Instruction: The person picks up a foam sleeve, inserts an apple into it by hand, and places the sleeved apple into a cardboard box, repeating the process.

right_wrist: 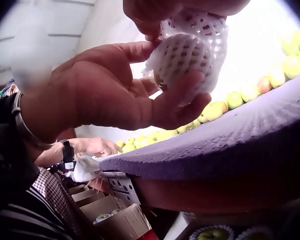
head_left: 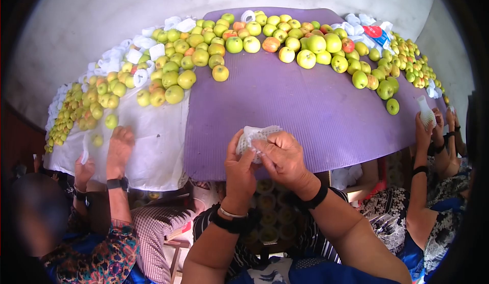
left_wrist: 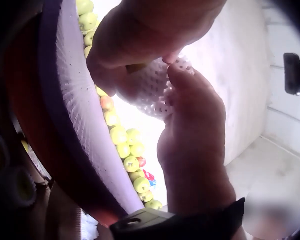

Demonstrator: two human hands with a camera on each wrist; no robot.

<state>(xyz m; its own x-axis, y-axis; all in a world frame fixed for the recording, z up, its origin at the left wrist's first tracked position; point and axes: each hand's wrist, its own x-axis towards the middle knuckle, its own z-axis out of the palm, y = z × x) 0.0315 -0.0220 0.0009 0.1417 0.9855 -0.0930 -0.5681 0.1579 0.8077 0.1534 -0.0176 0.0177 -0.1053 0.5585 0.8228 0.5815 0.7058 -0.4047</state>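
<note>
Showing white, holed foam net (head_left: pixel 258 140) around rounded fruit, fingers (right_wrist: pixel 187 95) of both hands grasping it

Pale wall (head_left: pixel 127 4) in bkgd, person (head_left: pixel 104 246) w/ floral sleeve L, another person (head_left: pixel 443 233) R.

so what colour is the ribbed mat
The ribbed mat is purple, seen best in the head view.
</note>
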